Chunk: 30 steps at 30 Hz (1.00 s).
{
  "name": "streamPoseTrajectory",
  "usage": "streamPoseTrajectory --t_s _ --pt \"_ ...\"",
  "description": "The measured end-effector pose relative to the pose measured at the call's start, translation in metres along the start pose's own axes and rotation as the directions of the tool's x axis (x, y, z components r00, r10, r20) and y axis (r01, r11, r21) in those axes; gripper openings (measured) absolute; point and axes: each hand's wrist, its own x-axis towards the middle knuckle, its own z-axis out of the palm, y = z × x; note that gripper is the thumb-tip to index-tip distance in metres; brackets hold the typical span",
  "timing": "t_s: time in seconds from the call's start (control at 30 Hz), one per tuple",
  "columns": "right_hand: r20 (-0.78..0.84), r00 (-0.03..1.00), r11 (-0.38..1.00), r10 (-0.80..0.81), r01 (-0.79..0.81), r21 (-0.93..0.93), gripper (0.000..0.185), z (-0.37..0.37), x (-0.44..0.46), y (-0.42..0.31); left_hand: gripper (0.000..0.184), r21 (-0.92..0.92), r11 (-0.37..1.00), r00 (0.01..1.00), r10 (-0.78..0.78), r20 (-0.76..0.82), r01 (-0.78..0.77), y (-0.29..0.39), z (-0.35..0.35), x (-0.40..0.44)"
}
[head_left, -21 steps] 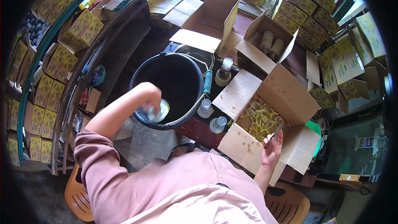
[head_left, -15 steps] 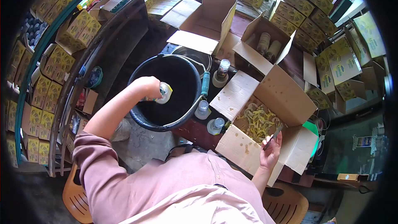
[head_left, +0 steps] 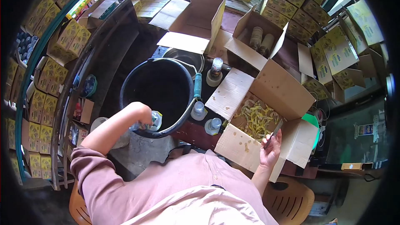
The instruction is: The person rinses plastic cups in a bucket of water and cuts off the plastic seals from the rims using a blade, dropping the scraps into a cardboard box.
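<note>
My left hand (head_left: 141, 113) is closed around a clear plastic bottle (head_left: 156, 121) with a green and yellow label. The bottle lies tilted at the near rim of a large black bucket (head_left: 126, 89), whose inside is dark. My right hand (head_left: 271, 149) grips a knife (head_left: 275, 131), blade pointing up, above the near edge of an open cardboard box (head_left: 239, 146). Thin yellow strips (head_left: 260, 118) lie in that box. Between bucket and box stand two clear bottles, a nearer one (head_left: 213, 126) and another (head_left: 198, 111).
A dark-labelled jar (head_left: 216, 67) stands on a round container behind the bucket. Another open box (head_left: 250, 56) holds round stacks. A larger open carton (head_left: 187, 23) sits farther back. Yellow printed cartons (head_left: 293, 10) are stacked around, and orange chairs (head_left: 291, 196) are beside me.
My left hand has brought the bottle from over the bucket's middle toward me, to its near rim. The right hand keeps the knife almost still. The view has shifted slightly.
</note>
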Motion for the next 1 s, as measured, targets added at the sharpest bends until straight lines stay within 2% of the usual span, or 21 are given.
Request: streamPoseTrajectory --t_s 0.03,0.07,0.13,0.17,0.2,0.27,0.33,0.37,0.4,0.47,0.53,0.6,0.67,0.7,0.77,0.8,0.83,0.87,0.9,0.93,1.0 --pt "0.002 1.0 1.0 -0.005 0.005 -0.006 0.038 0.001 0.001 0.0 0.048 0.019 0.999 0.999 0.03 -0.024 -0.03 -0.004 -0.003 -0.001" --pt "0.0 1.0 1.0 -0.008 0.008 -0.013 0.038 0.0 0.002 0.001 0.048 -0.143 0.987 0.997 0.071 -0.025 -0.074 -0.011 -0.006 -0.001" --pt "-0.009 1.0 1.0 -0.013 0.013 -0.02 0.037 0.0 0.003 0.005 0.046 -0.232 0.972 0.897 -0.063 -0.438 -0.045 -0.012 -0.002 -0.004" --pt "-0.016 1.0 1.0 -0.013 0.012 -0.025 0.037 0.0 0.003 0.006 0.049 -0.088 0.996 0.953 -0.015 -0.303 -0.012 -0.011 -0.004 -0.004" --pt "-0.022 1.0 1.0 -0.014 0.014 -0.027 0.037 0.001 0.004 0.009 0.052 0.005 0.997 0.996 0.083 0.036 -0.083 -0.011 -0.004 0.001" --pt "-0.037 0.999 0.999 -0.022 0.02 -0.05 0.036 0.008 0.004 0.013 0.055 -0.039 0.997 0.998 0.064 0.019 -0.063 -0.016 -0.007 0.001" --pt "-0.051 0.998 0.997 -0.028 0.025 -0.071 0.035 0.013 0.004 0.019 0.053 -0.204 0.97 0.955 0.069 -0.289 -0.132 -0.027 -0.016 -0.011" --pt "-0.079 0.997 0.997 -0.006 0.0 -0.073 0.035 0.015 0.004 0.021 0.051 -0.414 0.902 0.945 -0.023 -0.326 -0.121 -0.027 -0.026 -0.023" --pt "-0.107 0.994 0.997 0.017 -0.025 -0.075 0.034 0.018 0.005 0.023 0.049 -0.361 0.91 0.864 -0.007 -0.503 -0.203 -0.034 -0.025 -0.019" --pt "-0.186 0.98 0.994 0.074 -0.087 -0.061 0.033 0.024 0.008 0.024 0.048 -0.519 0.741 0.731 -0.057 -0.68 -0.426 -0.041 -0.025 -0.019" --pt "-0.282 0.949 0.988 0.141 -0.151 -0.015 0.033 0.032 0.014 0.024 0.046 -0.61 0.51 0.657 -0.111 -0.746 -0.606 -0.037 -0.027 -0.023" --pt "-0.177 0.973 0.985 0.149 -0.161 -0.059 0.032 0.037 0.026 0.021 0.043 -0.567 0.244 0.55 -0.138 -0.824 -0.787 -0.021 -0.03 -0.024" --pt "-0.07 0.989 0.982 0.132 -0.14 -0.123 0.033 0.049 0.036 0.016 0.055 -0.385 0.266 0.35 -0.172 -0.921 -0.884 0.002 -0.036 -0.023" --pt "-0.031 0.997 0.983 0.066 -0.071 -0.168 0.032 0.058 0.039 0.013 0.064 -0.257 0.176 0.219 -0.21 -0.953 -0.95 0.024 -0.041 -0.03" --pt "0.126 0.988 0.937 -0.087 0.124 -0.328 0.031 0.078 0.045 0.005 0.066 -0.136 0.308 0.075 -0.2 -0.977 -0.942 0.056 -0.047 -0.032" --pt "0.208 0.967 0.891 -0.148 0.222 -0.396 0.03 0.086 0.046 -0.001 0.067 -0.066 0.342 0.004 -0.181 -0.983 -0.937 0.072 -0.048 -0.035" --pt "0.285 0.939 0.824 -0.195 0.314 -0.472 0.023 0.091 0.048 -0.008 0.066 -0.059 0.245 0.021 -0.155 -0.988 -0.968 0.086 -0.047 -0.028" --pt "0.435 0.853 0.678 -0.29 0.504 -0.535 0.022 0.102 0.05 -0.017 0.066 -0.053 0.147 0.035 -0.128 -0.991 -0.988 0.1 -0.045 -0.022" --pt "0.583 0.737 0.496 -0.343 0.669 -0.554 0.021 0.115 0.051 -0.027 0.063 -0.086 0.186 0.075 -0.063 -0.995 -0.979 0.112 -0.043 -0.025" --pt "0.718 0.599 0.291 -0.354 0.8 -0.525 0.021 0.126 0.05 -0.036 0.063 -0.019 0.242 0.02 0.0 -1.0 -0.97 0.123 -0.043 -0.024" --pt "0.841 0.44 0.052 -0.314 0.893 -0.448 0.022 0.137 0.049 -0.047 0.063 0.014 0.235 -0.019 -0.019 -1.0 -0.972 0.144 -0.042 -0.029"
